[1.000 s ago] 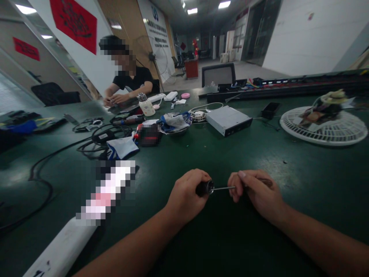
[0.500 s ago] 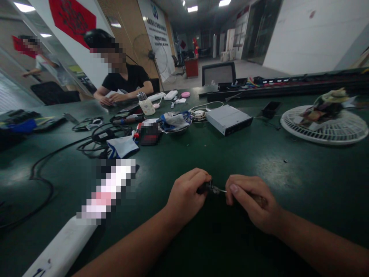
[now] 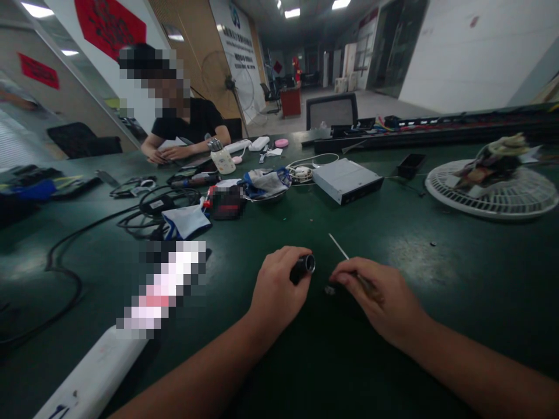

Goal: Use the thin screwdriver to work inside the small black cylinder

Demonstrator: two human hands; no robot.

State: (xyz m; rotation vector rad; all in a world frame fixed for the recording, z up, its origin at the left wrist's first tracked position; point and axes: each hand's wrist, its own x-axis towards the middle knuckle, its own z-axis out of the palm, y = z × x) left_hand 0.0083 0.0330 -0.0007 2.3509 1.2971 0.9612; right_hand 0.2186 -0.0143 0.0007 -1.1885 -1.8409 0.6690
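My left hand (image 3: pixel 279 285) grips a short black cylinder (image 3: pixel 303 269) with a metal-ringed open end facing right. My right hand (image 3: pixel 378 297) holds a thin metal-shafted tool (image 3: pixel 339 247) with a brownish handle, and its shaft points up and to the left, away from the cylinder. A small dark piece (image 3: pixel 329 290) lies on the green table mat (image 3: pixel 349 331) between my hands, touching neither.
A long white tube (image 3: pixel 94 375) with a blurred label lies to my left. Black cables (image 3: pixel 152 218), a silver drive unit (image 3: pixel 347 180) and a white round fan guard (image 3: pixel 491 189) sit on the mat. A seated person (image 3: pixel 183 131) works at the far side.
My hands have moved apart. The thin shaft, earlier at the cylinder's open end, now points up and left, clear of it. A small dark piece now shows on the mat.
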